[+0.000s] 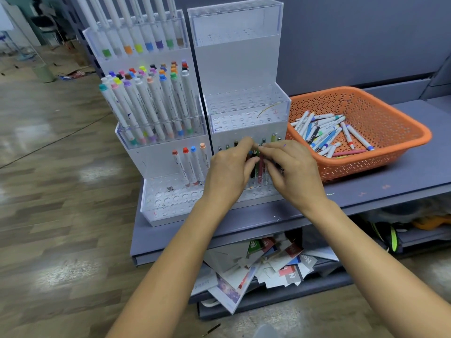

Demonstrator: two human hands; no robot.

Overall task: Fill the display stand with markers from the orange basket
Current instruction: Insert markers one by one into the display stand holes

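While both hands close on them, the markers (pixel 260 164) stand upright in the near, lowest tier of the right-hand display stand (pixel 244 69) — light, stiff, smooth-barrelled things, probably best pinched near the cap so they drop straight into a hole. The left hand (pixel 228 169) and right hand (pixel 295 172) meet fingertip to fingertip, fingers curled and pinching marker tops, forearms reaching over the bench (pixel 402 172). More lie loose in the orange basket (pixel 424 139) to the right.

The right display stand (pixel 244 69), clear acrylic, has bare upper tiers; a few slim markers (pixel 261 164) stand upright in its near tier. The left display stand (pixel 151 162) holds white colour-capped markers (pixel 156 103). Far right, the orange basket (pixel 415 135) holds a heap of loose markers (pixel 324 135).
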